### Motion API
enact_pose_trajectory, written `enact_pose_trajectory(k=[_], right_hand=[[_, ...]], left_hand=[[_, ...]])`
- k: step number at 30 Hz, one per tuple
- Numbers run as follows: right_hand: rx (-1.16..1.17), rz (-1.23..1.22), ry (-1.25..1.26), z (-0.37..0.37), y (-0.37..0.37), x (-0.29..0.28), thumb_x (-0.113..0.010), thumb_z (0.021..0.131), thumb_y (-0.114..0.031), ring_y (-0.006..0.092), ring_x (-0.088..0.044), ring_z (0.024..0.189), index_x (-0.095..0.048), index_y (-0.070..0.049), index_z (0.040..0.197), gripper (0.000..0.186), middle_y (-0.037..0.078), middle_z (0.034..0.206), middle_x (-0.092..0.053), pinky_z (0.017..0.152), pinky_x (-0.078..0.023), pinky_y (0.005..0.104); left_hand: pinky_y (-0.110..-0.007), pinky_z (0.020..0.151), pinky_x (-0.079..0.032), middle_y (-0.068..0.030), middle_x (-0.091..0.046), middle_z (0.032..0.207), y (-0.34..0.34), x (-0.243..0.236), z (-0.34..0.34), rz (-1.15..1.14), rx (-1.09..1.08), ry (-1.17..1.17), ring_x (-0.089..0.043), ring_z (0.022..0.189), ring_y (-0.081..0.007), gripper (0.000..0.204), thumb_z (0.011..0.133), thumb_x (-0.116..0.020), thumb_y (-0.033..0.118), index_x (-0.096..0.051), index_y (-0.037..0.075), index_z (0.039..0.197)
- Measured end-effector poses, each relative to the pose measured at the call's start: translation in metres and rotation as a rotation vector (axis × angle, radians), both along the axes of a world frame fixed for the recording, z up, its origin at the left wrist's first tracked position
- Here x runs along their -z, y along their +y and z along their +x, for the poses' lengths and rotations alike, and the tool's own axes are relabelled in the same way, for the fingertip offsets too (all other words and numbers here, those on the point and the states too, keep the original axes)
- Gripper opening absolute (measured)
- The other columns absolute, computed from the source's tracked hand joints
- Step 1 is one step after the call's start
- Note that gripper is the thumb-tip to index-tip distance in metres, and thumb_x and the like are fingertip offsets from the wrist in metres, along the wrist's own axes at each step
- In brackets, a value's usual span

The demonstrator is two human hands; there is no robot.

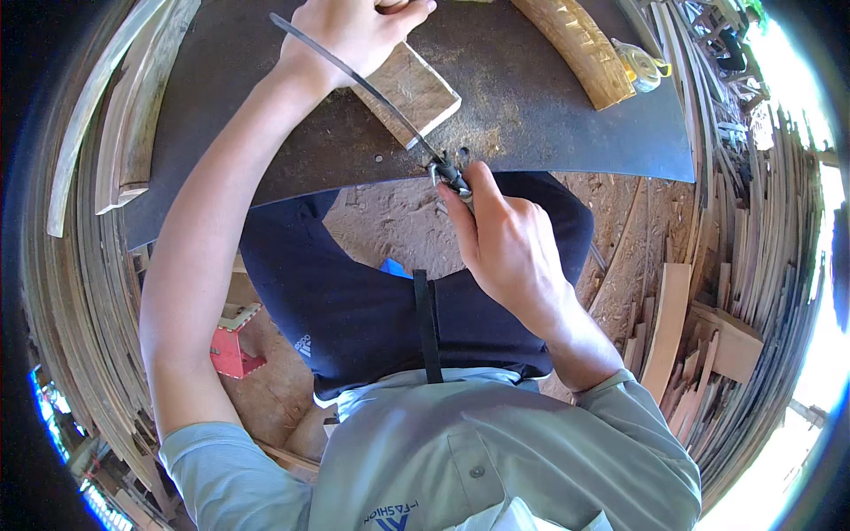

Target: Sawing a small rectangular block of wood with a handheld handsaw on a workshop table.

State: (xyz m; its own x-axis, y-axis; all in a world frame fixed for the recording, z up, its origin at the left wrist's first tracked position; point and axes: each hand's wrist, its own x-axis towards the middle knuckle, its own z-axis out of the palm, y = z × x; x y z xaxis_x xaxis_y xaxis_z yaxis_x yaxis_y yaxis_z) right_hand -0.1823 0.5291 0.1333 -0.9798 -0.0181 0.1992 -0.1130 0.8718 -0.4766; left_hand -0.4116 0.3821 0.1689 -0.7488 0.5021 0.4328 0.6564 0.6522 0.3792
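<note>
My right hand (pixel 513 239) is closed round the handle of a hacksaw (pixel 354 78) at the table's near edge. The saw's long thin dark frame slants away to the upper left, crossing above my left wrist. A short rough wooden block (pixel 416 88) lies under and beside it; whether the blade touches the wood cannot be seen. Over the block's far part rests my left hand (pixel 350 35), fingers curled and thumb pointing right. The top edge of the view cuts off some of those fingers.
The dark table (pixel 531 133) has sawdust and small holes near its edge. A curved notched timber (pixel 575 44) and a clear plastic container (pixel 645 66) lie at the right, long wood strips (pixel 133 124) at the left. A red stool (pixel 235 350) and stacked planks (pixel 668 327) stand below.
</note>
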Motion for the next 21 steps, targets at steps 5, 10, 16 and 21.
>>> enact_pose_trajectory(k=[5,10,16,21], right_hand=[[0.018,0.01,-0.053,0.021,0.009,0.006,-0.066,0.107,-0.027,0.0392,-0.063,0.048,-0.055,-0.005,0.103,0.025,0.016,0.053,-0.057,0.045,-0.05,0.0507],[0.107,-0.072,-0.298,0.111,0.046,-0.009,-0.07,0.104,-0.021,0.0451,-0.067,0.056,-0.061,0.001,0.111,0.025,0.023,0.06,-0.061,0.051,-0.051,0.0545],[0.165,-0.234,-0.203,0.091,0.041,-0.032,-0.07,0.105,-0.018,0.0425,-0.068,0.055,-0.061,0.0,0.103,0.02,0.022,0.059,-0.06,0.047,-0.049,0.0483],[-0.021,-0.262,-0.038,0.021,0.013,-0.01,-0.066,0.108,-0.025,0.0421,-0.063,0.05,-0.056,-0.003,0.102,0.025,0.019,0.054,-0.055,0.046,-0.047,0.0523]], left_hand=[[-0.05,0.079,-0.055,-0.0156,-0.072,0.08,-0.001,-0.001,-0.006,-0.015,0.003,-0.091,-0.068,0.085,-0.039,0.04,0.1,-0.074,0.033,-0.072,0.002,0.075],[-0.039,0.08,-0.055,-0.0052,-0.072,0.074,-0.006,0.011,-0.011,-0.044,-0.046,-0.139,-0.069,0.081,-0.0234,0.057,0.104,-0.065,0.058,-0.075,0.011,0.073],[-0.039,0.08,-0.054,-0.0051,-0.069,0.074,-0.003,0.012,-0.003,-0.021,-0.059,-0.095,-0.065,0.081,-0.0218,0.058,0.104,-0.066,0.059,-0.075,0.01,0.073],[-0.038,0.077,-0.051,-0.005,-0.068,0.073,-0.002,0.018,-0.009,0.008,-0.048,-0.089,-0.061,0.078,-0.0235,0.055,0.105,-0.069,0.047,-0.072,0.003,0.071]])
